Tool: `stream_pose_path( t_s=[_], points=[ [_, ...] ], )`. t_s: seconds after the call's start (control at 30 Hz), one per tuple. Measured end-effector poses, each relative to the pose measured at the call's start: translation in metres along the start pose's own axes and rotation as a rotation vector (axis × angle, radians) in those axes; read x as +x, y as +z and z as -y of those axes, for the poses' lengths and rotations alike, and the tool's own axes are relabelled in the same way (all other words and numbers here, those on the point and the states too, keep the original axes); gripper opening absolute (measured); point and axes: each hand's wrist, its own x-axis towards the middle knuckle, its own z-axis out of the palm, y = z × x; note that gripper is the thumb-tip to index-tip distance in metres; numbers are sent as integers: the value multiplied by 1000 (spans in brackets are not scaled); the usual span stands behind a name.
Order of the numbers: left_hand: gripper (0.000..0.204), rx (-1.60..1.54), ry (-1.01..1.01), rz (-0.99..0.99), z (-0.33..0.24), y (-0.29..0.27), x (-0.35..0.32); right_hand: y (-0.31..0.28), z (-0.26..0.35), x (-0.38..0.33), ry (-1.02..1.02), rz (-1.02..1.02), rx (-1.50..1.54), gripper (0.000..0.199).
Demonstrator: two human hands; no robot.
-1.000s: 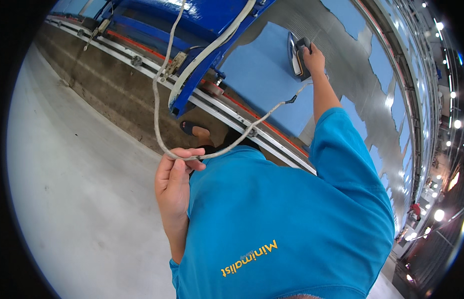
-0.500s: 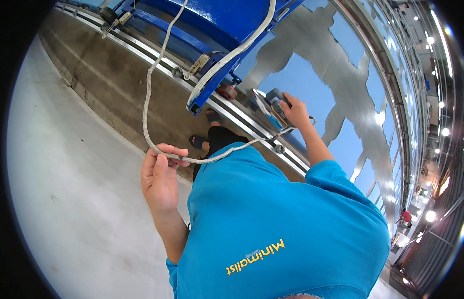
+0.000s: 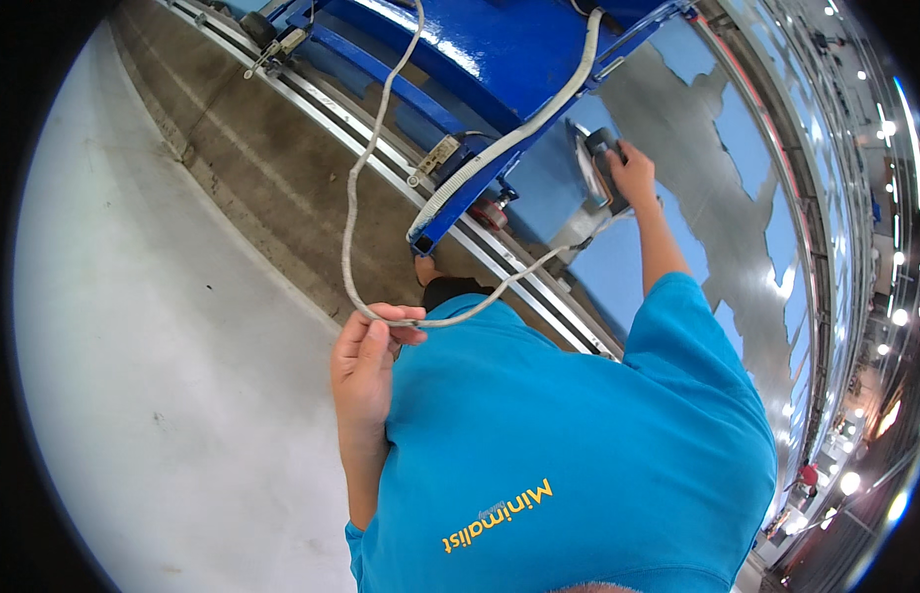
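Head view, looking down over a person in a teal shirt (image 3: 579, 455). Left hand (image 3: 366, 361) was raised at chest level, fingers curled shut w/ thumb pinching a pale grey cord (image 3: 353, 198). Cord looped up from that hand toward a blue machine frame (image 3: 500, 59) above it, & also ran right, past a metal rail (image 3: 539, 287), to a hand-held power tool (image 3: 590, 168). Right hand (image 3: 633, 173) was stretched out far ahead, fingers clamped round the tool's dark grip, tool pressed flat on a blue-coated metal sheet (image 3: 628, 267) w/ bare grey patches. Grey concrete floor (image 3: 164, 376) lay left of the left hand.
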Motion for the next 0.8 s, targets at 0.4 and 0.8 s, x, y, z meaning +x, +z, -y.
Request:
stream_pose_path(
  t_s=[0.4,0.8],
  points=[
    [29,96,-36,-78,12,-33,88,102,-19,73,134,-98,-222,39],
    [32,-187,118,-162,-14,-69,194,106,101,-44,-78,195,89,38]
  ],
)
